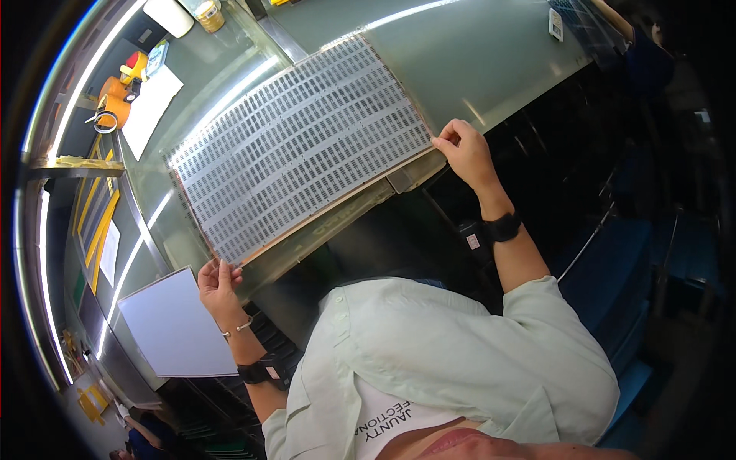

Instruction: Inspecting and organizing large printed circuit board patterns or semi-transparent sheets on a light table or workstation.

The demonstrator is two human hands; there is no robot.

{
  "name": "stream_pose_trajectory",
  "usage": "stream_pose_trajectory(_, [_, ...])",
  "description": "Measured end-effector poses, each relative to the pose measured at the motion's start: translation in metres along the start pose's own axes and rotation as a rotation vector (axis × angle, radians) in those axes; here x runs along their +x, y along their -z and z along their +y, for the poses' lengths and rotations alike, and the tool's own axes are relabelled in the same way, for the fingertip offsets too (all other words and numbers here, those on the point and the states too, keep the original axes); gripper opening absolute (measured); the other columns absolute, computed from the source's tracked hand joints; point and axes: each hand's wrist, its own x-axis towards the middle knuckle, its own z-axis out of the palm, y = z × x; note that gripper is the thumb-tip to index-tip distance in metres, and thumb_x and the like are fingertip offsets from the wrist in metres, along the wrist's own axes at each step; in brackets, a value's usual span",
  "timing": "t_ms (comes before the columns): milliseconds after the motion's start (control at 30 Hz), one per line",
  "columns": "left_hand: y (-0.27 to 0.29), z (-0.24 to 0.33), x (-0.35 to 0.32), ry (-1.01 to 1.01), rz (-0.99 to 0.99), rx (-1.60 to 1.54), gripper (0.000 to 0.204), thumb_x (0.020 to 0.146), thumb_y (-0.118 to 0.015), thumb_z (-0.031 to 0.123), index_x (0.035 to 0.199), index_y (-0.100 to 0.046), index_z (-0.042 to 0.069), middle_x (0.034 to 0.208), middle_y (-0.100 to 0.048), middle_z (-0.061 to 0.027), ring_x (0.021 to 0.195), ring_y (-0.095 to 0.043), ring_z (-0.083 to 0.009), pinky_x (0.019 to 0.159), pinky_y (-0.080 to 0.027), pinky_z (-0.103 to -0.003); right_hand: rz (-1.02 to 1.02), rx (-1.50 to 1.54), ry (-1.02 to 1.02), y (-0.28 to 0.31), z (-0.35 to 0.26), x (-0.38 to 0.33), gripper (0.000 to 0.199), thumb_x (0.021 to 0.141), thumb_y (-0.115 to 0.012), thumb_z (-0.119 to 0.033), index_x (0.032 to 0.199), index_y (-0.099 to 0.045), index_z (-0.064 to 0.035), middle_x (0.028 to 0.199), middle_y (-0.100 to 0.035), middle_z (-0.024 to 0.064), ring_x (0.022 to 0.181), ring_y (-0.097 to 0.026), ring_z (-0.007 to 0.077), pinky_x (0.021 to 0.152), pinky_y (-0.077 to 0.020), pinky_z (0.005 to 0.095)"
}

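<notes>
Gripping perforated panel (303, 146) near corners | hands: left (217, 282), right (463, 149) | panel overhangs table (475, 61) edge

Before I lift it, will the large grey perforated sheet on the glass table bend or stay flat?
The large grey perforated sheet looks thin and wide, so it probably flexes if held by one edge. The left hand and right hand pinch opposite corners, which suggests support from both sides. Its many slots likely make it light.

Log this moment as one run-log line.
left hand: pinches near corner of perforated sheet | right hand: pinches other near corner | sheet: flat on glass table | blank white panel: beside left hand
</notes>
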Motion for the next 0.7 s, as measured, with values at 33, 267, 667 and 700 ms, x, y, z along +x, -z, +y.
stream_pose_trajectory(33, [0.002,-0.001,-0.001,-0.006,0.01,0.0,0.02,0.087,-0.06,0.007,0.103,-0.053,-0.003,0.081,-0.061,-0.0084,0.065,-0.061,-0.0126,0.057,-0.049,-0.02,0.011,-0.011,0.013,-0.001,0.0,0.0,0.017,0.075,-0.068,-0.014,0.071,-0.054,-0.0036,0.072,-0.054,0.0069,0.065,-0.054,0.0226,0.062,-0.0446,0.0331])
stream_pose_trajectory(267, [0.011,-0.002,0.0,-0.164,-0.013,0.018,0.015,0.082,-0.063,0.001,0.094,-0.055,0.001,0.076,-0.058,-0.0045,0.062,-0.058,-0.0123,0.055,-0.047,-0.021,-0.001,-0.091,0.113,-0.007,0.007,0.002,0.018,0.074,-0.067,-0.014,0.072,-0.052,-0.003,0.072,-0.052,0.0112,0.063,-0.051,0.0268,0.06,-0.0426,0.0352])
stream_pose_trajectory(667, [0.004,-0.004,-0.011,-0.426,0.175,0.701,0.013,0.073,-0.07,0.012,0.074,-0.058,0.006,0.079,-0.054,-0.0062,0.082,-0.048,-0.025,0.073,-0.039,-0.036,-0.09,-0.061,0.083,-0.004,0.018,0.003,0.022,0.08,-0.065,-0.012,0.072,-0.048,-0.0002,0.068,-0.042,0.003,0.06,-0.039,0.013,0.059,-0.0377,0.0264])
stream_pose_trajectory(700, [0.003,-0.005,-0.01,-0.421,0.178,0.702,0.013,0.073,-0.07,0.012,0.074,-0.058,0.006,0.079,-0.054,-0.0062,0.082,-0.048,-0.025,0.073,-0.039,-0.036,-0.095,-0.062,0.086,-0.005,0.017,0.004,0.022,0.08,-0.065,-0.012,0.072,-0.048,-0.0002,0.068,-0.042,0.003,0.06,-0.039,0.013,0.059,-0.0377,0.0264])
